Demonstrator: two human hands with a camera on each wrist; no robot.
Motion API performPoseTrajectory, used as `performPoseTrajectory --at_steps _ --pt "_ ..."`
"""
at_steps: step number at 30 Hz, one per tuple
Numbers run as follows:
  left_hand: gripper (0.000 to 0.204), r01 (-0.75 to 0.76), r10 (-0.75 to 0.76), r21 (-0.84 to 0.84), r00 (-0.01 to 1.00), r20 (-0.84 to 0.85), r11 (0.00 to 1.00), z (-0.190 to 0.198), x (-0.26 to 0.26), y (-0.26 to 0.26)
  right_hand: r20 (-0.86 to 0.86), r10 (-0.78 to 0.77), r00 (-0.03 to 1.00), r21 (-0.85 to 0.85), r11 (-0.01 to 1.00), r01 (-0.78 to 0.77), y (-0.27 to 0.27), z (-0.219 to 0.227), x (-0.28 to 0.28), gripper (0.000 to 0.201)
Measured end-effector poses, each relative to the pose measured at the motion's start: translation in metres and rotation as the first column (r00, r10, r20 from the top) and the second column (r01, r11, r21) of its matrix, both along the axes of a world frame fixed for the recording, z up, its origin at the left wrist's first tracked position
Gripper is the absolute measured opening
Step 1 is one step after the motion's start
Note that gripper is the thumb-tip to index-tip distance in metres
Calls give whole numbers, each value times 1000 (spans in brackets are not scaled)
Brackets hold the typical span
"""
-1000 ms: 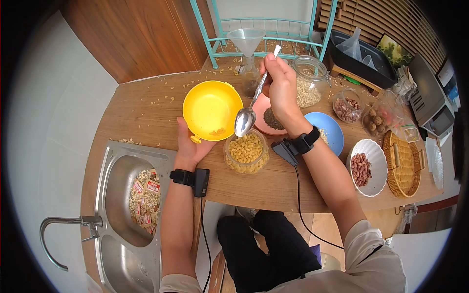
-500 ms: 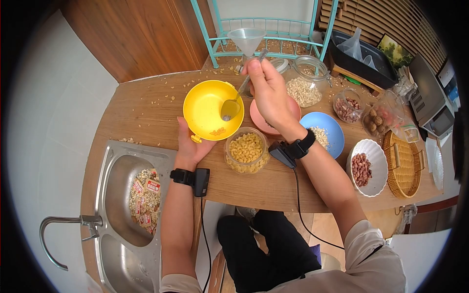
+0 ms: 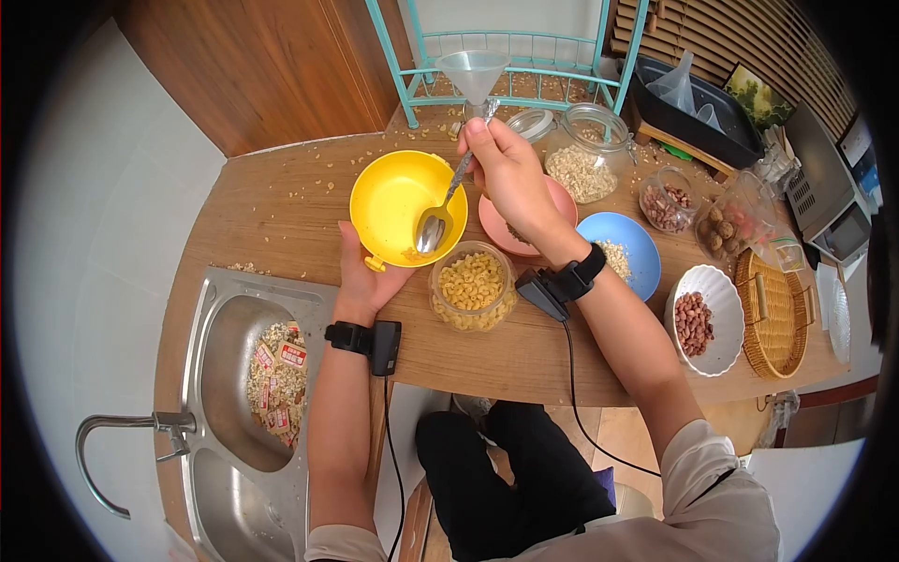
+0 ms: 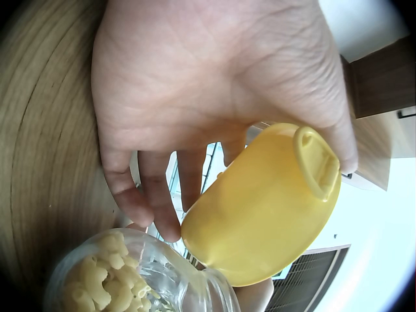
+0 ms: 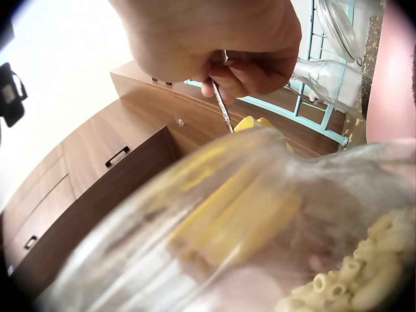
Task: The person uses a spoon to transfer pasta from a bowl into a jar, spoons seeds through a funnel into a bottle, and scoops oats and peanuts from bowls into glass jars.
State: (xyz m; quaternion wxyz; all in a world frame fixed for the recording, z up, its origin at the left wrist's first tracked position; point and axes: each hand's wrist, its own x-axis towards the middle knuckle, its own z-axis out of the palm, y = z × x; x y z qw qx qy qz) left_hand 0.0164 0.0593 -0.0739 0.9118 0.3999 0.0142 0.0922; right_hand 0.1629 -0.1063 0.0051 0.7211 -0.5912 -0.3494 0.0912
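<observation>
My left hand (image 3: 365,276) holds a yellow bowl (image 3: 389,201) with its fingers beneath and thumb at the side; a few macaroni pieces lie at the bowl's lower edge. In the left wrist view the fingers curve round the yellow bowl (image 4: 260,208). My right hand (image 3: 513,178) pinches the handle of a metal spoon (image 3: 431,230), whose head is inside the bowl. The right wrist view shows the right hand (image 5: 221,45) gripping the spoon handle (image 5: 223,107). A glass jar of macaroni (image 3: 473,286) stands just right of the left hand.
Right of the jar are a pink plate (image 3: 559,201), a blue plate (image 3: 646,258), a white bowl of peanuts (image 3: 726,328) and a wicker basket (image 3: 777,318). Behind stand an oat jar (image 3: 582,173), a funnel (image 3: 473,75) and a teal rack (image 3: 407,94). A sink (image 3: 225,356) is at left.
The spoon has moved from above the macaroni jar leftward into the yellow bowl, its head now lower there. The right hand has shifted left with it. The left hand and bowl have barely moved.
</observation>
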Motion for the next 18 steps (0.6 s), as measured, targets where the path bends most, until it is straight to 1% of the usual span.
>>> performPoseTrajectory --at_steps 2,6,8,12,18 --pt "109 -6 6 -6 1000 -5 1000 1 0 -1 -42 -78 996 -84 994 75 1 -2 4 40" --pt "109 -7 7 3 1000 4 1000 2 0 -1 -78 -103 992 -106 990 95 1 -1 4 41" --pt "109 -11 11 -1 1000 1 1000 2 0 -1 -90 -126 988 -175 979 109 1 -3 5 40" --pt "108 -4 4 14 1000 2 1000 2 0 -1 -66 -141 988 -208 970 124 1 -4 6 39" --pt "108 -2 3 18 1000 -7 1000 3 -1 -2 -95 -137 986 -224 968 113 0 -4 6 38"
